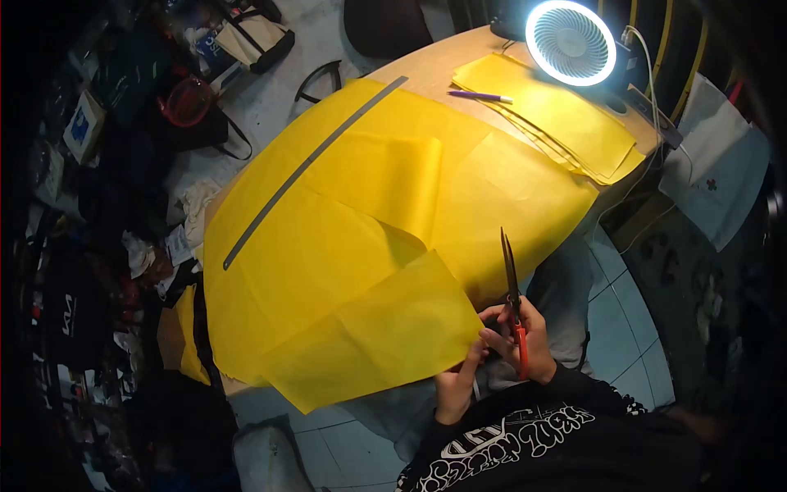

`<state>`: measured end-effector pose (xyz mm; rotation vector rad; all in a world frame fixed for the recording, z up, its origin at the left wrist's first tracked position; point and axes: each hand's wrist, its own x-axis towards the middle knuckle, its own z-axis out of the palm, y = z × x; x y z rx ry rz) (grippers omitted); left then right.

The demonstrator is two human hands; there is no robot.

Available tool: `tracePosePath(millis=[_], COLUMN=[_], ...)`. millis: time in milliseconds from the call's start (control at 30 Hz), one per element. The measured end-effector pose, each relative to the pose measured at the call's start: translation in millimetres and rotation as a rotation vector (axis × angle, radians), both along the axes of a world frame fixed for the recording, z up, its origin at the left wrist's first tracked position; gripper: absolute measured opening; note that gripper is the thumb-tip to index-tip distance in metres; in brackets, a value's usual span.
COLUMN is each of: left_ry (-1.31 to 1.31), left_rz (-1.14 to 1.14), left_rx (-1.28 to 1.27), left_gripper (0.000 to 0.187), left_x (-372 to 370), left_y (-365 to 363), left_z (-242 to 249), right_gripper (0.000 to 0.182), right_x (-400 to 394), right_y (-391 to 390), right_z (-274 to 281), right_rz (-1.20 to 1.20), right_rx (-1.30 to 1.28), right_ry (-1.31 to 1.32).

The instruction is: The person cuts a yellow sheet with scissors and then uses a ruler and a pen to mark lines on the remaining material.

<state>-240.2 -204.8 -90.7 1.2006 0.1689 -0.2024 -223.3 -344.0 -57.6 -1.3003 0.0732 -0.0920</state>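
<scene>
A large yellow sheet [270, 287] covers most of the table, with a folded-over flap near its middle. A smaller yellow piece [377, 328] lies over its front edge, and its right corner is pinched in my left hand [459, 385]. My right hand [529, 336], just to the right, holds scissors [521, 332] with red handles. Their dark blades point up and away from me and look nearly closed. The fingertips of my right hand are close to the same corner; whether they touch it is hard to tell.
A long metal ruler [311, 160] rests diagonally on the sheet's left side. At the back right are stacked yellow pieces [557, 115], a purple pen [479, 96] and a lit round fan [570, 43] with a cable. A white cloth bag [717, 164] hangs right of the table.
</scene>
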Motion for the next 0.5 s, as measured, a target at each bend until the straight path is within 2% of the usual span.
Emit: tracePosePath(millis=[67,100,200,300,500], left_ry=[0.006,-0.025,0.018,0.118,0.07], left_rz=[-0.056,-0.11,-0.037,0.246,0.61], left_rx=[-0.044,-0.015,-0.103,-0.29,-0.309], left_gripper=[0.029,0.036,0.036,0.038,0.041], left_x=[-5.4,-10.5,-13.4,-16.9,-17.2], left_y=[-7.9,-3.7,0.8,1.1,35.7], left_z=[10.5,-5.1,-11.7,8.3,10.5], right_gripper=[0.029,0.029,0.028,0.026,0.026], right_x=[-0.5,-0.8,-0.7,-3.5,0.9], right_y=[-4.8,-6.6,-11.6,-18.4,-34.1], right_z=[-1.3,-2.4,-5.3,-1.1,-3.7], right_rz=[0.035,0.038,0.043,0.025,-0.074], right_rx=[0.035,0.011,-0.058,-0.112,-0.109], right_ry=[0.068,0.06,0.03,0.015,-0.005])
